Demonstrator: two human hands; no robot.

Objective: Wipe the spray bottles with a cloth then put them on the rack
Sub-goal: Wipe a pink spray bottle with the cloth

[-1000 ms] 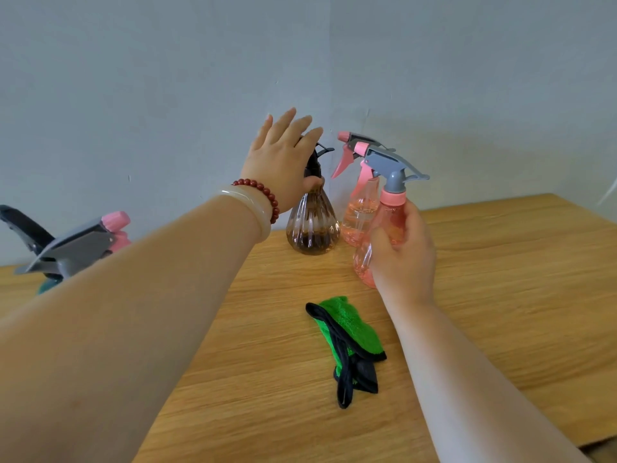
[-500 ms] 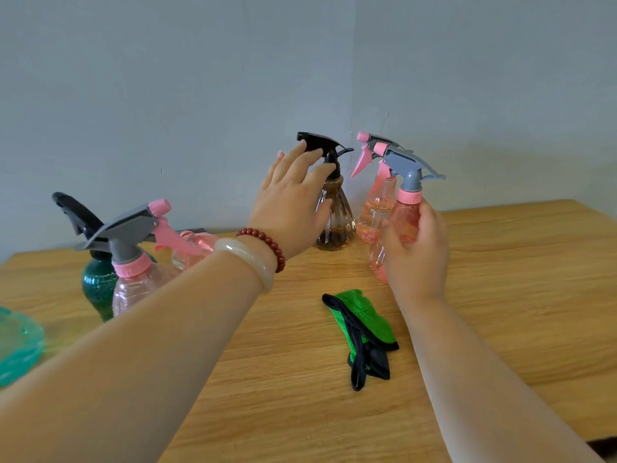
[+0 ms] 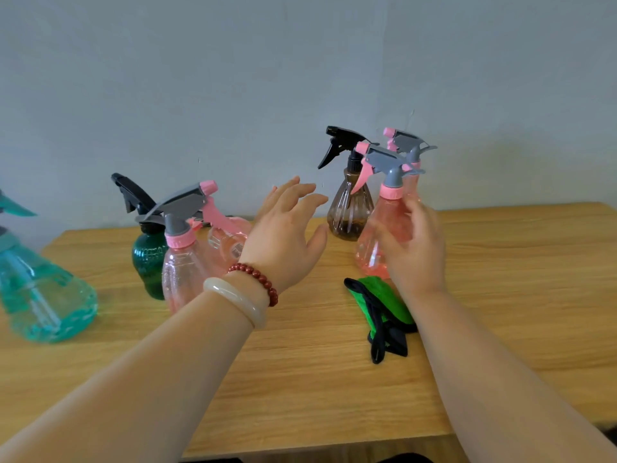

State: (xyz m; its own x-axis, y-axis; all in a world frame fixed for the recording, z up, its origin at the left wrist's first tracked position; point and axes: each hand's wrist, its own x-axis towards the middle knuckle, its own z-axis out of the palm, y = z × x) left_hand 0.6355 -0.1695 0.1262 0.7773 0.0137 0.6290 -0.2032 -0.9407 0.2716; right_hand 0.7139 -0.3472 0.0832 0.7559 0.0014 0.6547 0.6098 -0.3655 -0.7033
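Grasping the translucent pink conical bottle (image 3: 386,213), seemingly, is the right hand (image 3: 417,250); left hand's (image 3: 283,238) grip released.

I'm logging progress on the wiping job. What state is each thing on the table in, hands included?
Left hand: open, holding nothing.
Right hand: grips front pink bottle.
Green cloth: crumpled on table, untouched.
Brown bottle: upright, free.
Rear pink bottle: upright, free.
Dark green bottle: upright, free.
Left pink bottle: upright, free.
Teal bottle: upright, blurred.
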